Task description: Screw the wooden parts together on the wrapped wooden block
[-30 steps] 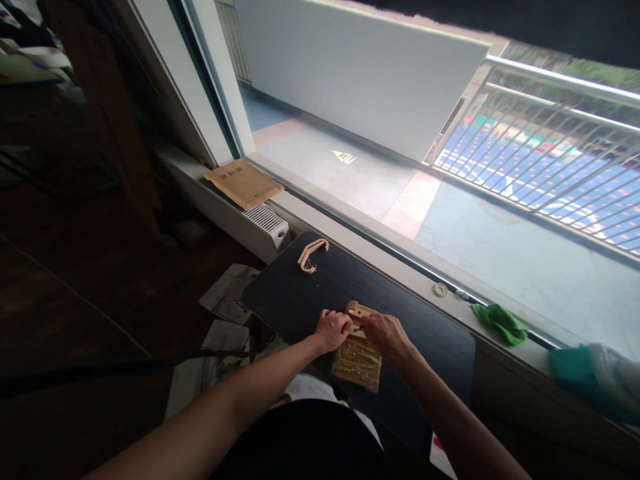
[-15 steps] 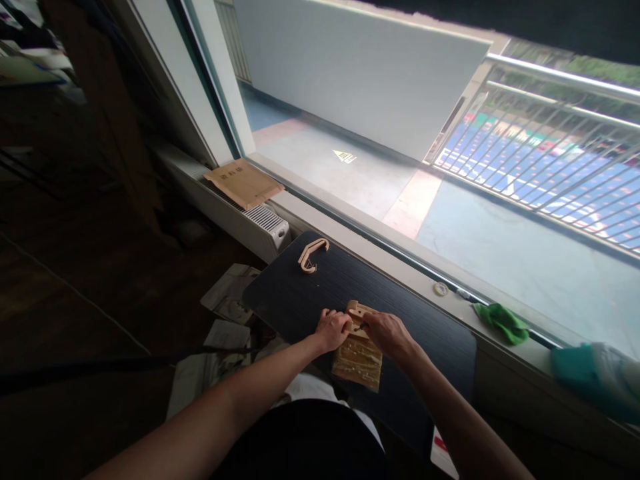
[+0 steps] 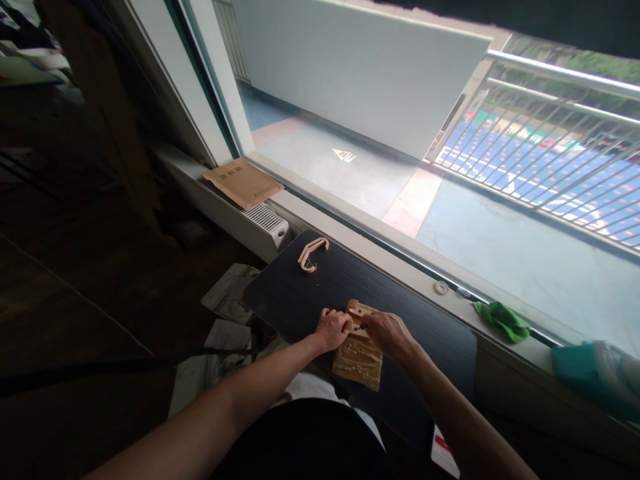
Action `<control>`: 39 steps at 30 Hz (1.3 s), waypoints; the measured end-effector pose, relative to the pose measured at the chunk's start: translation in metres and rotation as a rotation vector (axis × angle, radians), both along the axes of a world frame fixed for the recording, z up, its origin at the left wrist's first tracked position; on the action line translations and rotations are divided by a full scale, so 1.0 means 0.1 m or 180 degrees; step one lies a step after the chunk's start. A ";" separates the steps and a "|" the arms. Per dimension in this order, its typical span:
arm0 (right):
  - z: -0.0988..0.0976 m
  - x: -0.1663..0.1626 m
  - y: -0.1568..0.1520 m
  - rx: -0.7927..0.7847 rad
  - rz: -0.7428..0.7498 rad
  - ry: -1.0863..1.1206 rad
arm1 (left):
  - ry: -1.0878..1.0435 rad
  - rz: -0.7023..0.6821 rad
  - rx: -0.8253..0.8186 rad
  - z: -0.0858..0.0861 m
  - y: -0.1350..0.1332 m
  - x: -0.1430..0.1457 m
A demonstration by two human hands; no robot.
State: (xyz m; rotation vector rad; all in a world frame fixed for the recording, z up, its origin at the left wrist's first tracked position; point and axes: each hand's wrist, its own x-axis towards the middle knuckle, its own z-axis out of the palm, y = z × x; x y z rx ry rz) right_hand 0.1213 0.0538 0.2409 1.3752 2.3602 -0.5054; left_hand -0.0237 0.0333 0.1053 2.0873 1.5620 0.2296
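Observation:
Near the front of the dark table, a pale wooden piece [image 3: 356,305] with holes in it lies between my two hands. My left hand [image 3: 332,330] is closed on its left side, thumb towards the middle. From the right, my right hand [image 3: 387,331] pinches a small dark tool [image 3: 361,327] against the wood; the tool's kind is too small to tell and the fingers cover most of it. Just below the wood lies a clear crinkled plastic bag [image 3: 357,365] over a yellowish surface. A curved wooden piece [image 3: 306,257] rests apart at the table's far left.
The dark table [image 3: 280,287] stands against a window sill. Along the sill are a roll of tape [image 3: 441,288], a green cloth [image 3: 503,321] and a teal container [image 3: 580,370]. A brown envelope [image 3: 245,183] lies on the radiator [image 3: 270,227] at left.
Both hands keep almost the same place and grip. The camera view has shifted very slightly; the wooden pieces and the bag stay put.

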 end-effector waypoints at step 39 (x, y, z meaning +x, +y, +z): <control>0.07 0.02 -0.01 -0.0053 -0.0045 0.0077 | 0.0007 -0.0004 0.0055 0.00 0.00 0.00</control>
